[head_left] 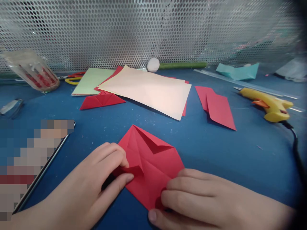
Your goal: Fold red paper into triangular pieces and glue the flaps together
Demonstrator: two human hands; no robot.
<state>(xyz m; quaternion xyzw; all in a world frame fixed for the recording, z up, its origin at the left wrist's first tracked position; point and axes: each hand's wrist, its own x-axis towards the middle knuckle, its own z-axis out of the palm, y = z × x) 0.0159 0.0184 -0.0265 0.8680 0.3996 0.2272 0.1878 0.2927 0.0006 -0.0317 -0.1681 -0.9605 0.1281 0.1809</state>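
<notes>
A creased red sheet of paper point(153, 166) lies in front of me on the blue table, one flap folded inward along its upper right edge. My left hand point(103, 175) pinches the left side of the sheet between thumb and fingers, lifting a small fold there. On the lower right edge, my right hand point(196, 198) grips the paper with curled fingers above and the thumb near the bottom corner. Beyond the sheet sits a folded red paper boat shape point(102, 100). A folded red paper piece point(217, 107) rests farther right.
Cream paper point(148, 91) overlaps red sheets and a green stack point(92, 81) at the back. Scissors point(73, 80) and a jar point(33, 72) are at left, above a blurred-out screen device point(48, 163). A yellow glue gun point(266, 102) with a cord lies right. A perforated metal panel point(107, 32) stands behind.
</notes>
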